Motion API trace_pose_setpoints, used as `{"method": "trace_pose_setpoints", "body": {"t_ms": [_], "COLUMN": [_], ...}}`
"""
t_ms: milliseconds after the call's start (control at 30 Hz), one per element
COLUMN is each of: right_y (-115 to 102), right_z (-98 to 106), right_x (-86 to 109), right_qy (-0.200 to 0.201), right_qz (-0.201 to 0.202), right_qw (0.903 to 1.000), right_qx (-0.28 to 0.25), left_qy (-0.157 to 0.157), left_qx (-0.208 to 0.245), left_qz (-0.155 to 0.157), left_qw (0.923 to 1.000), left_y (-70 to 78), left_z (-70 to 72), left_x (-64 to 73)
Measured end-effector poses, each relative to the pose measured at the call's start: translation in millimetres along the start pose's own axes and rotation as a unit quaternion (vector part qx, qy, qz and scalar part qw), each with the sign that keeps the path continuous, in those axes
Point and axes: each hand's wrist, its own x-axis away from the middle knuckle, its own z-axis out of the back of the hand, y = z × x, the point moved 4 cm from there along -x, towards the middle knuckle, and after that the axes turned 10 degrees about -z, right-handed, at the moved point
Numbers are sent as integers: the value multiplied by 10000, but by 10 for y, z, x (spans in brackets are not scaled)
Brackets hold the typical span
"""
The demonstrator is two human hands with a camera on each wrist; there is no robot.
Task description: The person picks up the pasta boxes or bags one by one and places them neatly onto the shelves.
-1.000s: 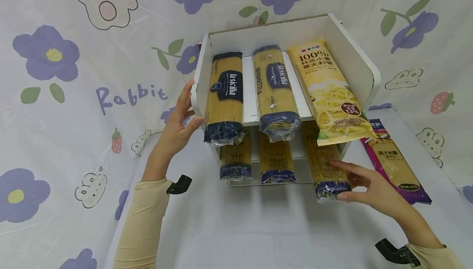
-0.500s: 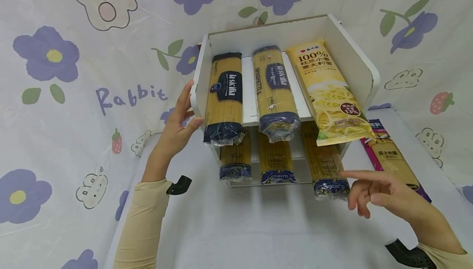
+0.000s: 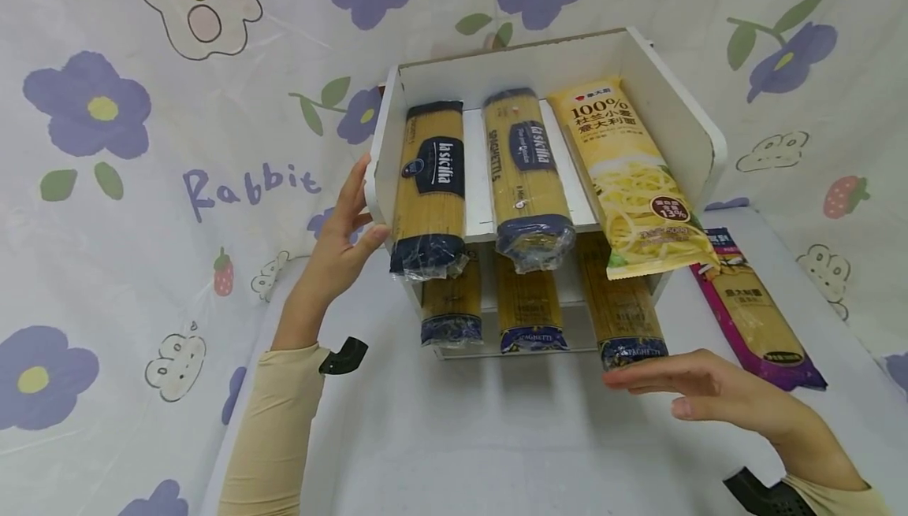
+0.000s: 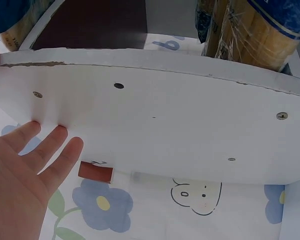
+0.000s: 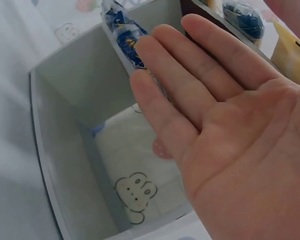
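Note:
A white two-tier shelf (image 3: 684, 110) stands in the head view. My left hand (image 3: 339, 256) rests against its left side panel, the fingertips touching the outer face in the left wrist view. On the lower tier, a pack of spaghetti (image 3: 623, 313) with a blue end lies at the right. My right hand (image 3: 731, 398) is at the front end of that pack, its fingers straight and together and the palm turned toward the shelf. Those fingers hide part of the pack's blue end (image 5: 126, 37) in the right wrist view.
On the upper tier lie two la sicilia spaghetti packs (image 3: 429, 185) (image 3: 530, 173) and a yellow pasta bag (image 3: 634, 177). Below them are two more spaghetti packs (image 3: 452, 295) (image 3: 528, 303). A purple-edged pasta pack (image 3: 762, 311) lies on the white table (image 3: 454, 453), right of the shelf.
My right hand has let go of the lower right spaghetti pack, drawn back, then come to its front end with straight fingers. The pack sits slightly further in. My left hand has stayed put.

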Motion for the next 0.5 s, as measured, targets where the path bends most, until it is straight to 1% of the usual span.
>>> {"method": "trace_pose_setpoints", "body": {"t_ms": [67, 167, 367, 500], "right_y": [-3, -7, -21, -10], "right_z": [9, 24, 48, 88], "right_x": [-2, -2, -16, -18], "right_qy": [66, 144, 311, 561], "right_qz": [-140, -231, -107, -173], "right_qw": [9999, 9996, 9991, 9975], "right_qx": [6, 25, 285, 398], "left_qy": [5, -14, -3, 0], "left_qx": [-13, -11, 9, 5], "left_qz": [7, 23, 39, 39], "left_qw": [10000, 10000, 10000, 10000], "left_y": [2, 3, 6, 5], "left_z": [3, 3, 10, 12], "left_x": [2, 5, 10, 9]}}
